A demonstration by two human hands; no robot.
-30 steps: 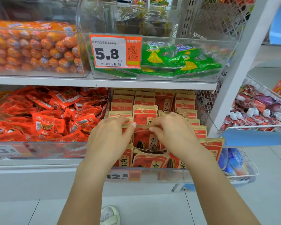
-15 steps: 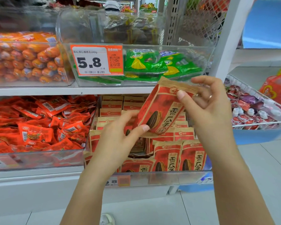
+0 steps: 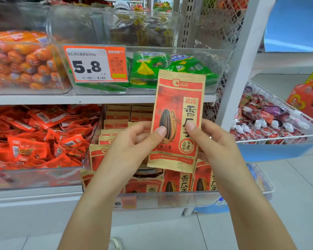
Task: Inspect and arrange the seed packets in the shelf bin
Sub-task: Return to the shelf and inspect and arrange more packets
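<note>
1. while both hands hold it up in front of the shelves, a tan and red paper seed packet printed with a dark striped sunflower seed stands upright, hiding part of the clear plastic shelf bin behind and below it.
2. beside that bin, to the left, a clear bin of loose red snack pouches sits on the same lower shelf; to the right, a white wire basket of small red and purple wrapped sweets hangs off the white upright post.
3. above, an orange and white price tag reading 5.8 is fixed to a clear bin of green snack bags, next to a bin of orange sausages.
4. left hand reaches up from below, thumb pressed on the packet's front near its left edge, other fingers curled behind.
5. right hand mirrors it, its fingers pinching the right edge, thumb on the front.
6. the shelf bin holds rows of matching seed packets, upright, facing forward.
</note>
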